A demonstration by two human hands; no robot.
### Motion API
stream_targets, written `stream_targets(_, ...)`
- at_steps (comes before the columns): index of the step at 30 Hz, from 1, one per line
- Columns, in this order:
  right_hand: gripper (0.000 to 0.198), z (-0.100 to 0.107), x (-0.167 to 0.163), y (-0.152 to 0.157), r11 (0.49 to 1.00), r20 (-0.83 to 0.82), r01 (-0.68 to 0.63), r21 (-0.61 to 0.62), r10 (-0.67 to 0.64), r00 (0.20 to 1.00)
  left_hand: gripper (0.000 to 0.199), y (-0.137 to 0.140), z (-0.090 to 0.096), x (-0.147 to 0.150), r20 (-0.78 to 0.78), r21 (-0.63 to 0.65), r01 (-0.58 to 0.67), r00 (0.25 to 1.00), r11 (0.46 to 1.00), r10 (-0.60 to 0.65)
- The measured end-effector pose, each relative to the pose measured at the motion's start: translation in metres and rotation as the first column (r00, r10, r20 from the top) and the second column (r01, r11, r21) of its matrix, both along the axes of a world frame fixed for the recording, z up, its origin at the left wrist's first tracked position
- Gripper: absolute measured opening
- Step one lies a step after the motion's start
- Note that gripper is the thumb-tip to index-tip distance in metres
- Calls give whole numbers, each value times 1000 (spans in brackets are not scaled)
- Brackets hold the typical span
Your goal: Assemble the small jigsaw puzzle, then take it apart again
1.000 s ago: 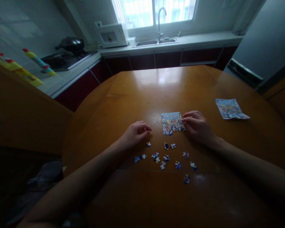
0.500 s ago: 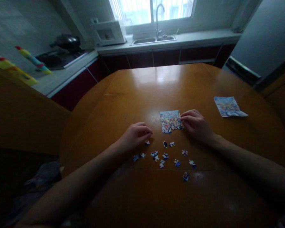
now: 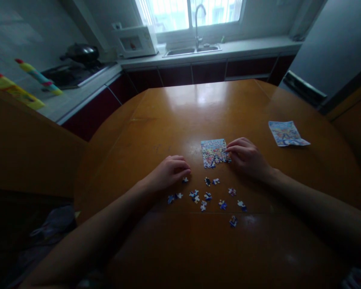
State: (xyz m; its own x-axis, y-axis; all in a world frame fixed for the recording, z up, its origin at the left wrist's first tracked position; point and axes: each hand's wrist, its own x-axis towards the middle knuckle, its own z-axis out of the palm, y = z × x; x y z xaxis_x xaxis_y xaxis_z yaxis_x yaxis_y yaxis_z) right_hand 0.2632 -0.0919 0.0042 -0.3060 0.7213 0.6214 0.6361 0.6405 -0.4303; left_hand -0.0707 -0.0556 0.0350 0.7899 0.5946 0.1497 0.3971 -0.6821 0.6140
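Observation:
A partly assembled jigsaw puzzle (image 3: 214, 151) lies flat on the wooden table, its lower edge uneven with gaps. My right hand (image 3: 247, 157) is at its right side, thumb and fingers pinched together on the edge; the fingers hide whatever piece may be between them. To the left of the puzzle, my left hand (image 3: 172, 170) rests with fingers curled and thumb drawn in, and nothing shows in it. A loose jigsaw piece (image 3: 185, 180) lies just below its fingertips. Several more pieces are scattered nearer me, among them a dark one (image 3: 207, 182) and a blue one (image 3: 223, 205).
A creased picture sheet (image 3: 288, 133) lies at the right of the round-ended table (image 3: 180, 108). Beyond are a counter with a sink (image 3: 192, 51), a microwave (image 3: 135, 42), and a stove with a dark pan (image 3: 82, 54). Yellow bottles (image 3: 37, 76) stand at left.
The whole view has shifted slightly. My right hand stays at the puzzle's right edge and my left hand stays beside the loose piece; the scattered pieces lie as before.

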Motion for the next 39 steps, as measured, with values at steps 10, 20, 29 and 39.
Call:
stream_targets(10,19,2,-1,-1,1000,-3,-5,-9,5,1000,14,2,20,-15,-62,-40,129,989,991,-131)
stream_targets(20,19,-3,1,1,999,12,-8,-36,9,1000,14,-22,17,7,-98,-50,281,954,958,-285)
stream_targets(29,19,-2,0,1,999,25,-9,-33,10,1000,17,-27,18,6,-144,-96,261,951,961,-273)
stream_targets(39,21,-1,-1,2,998,2,-27,-48,27,1000,9,-35,26,8,-140,-138,252,952,958,-271)
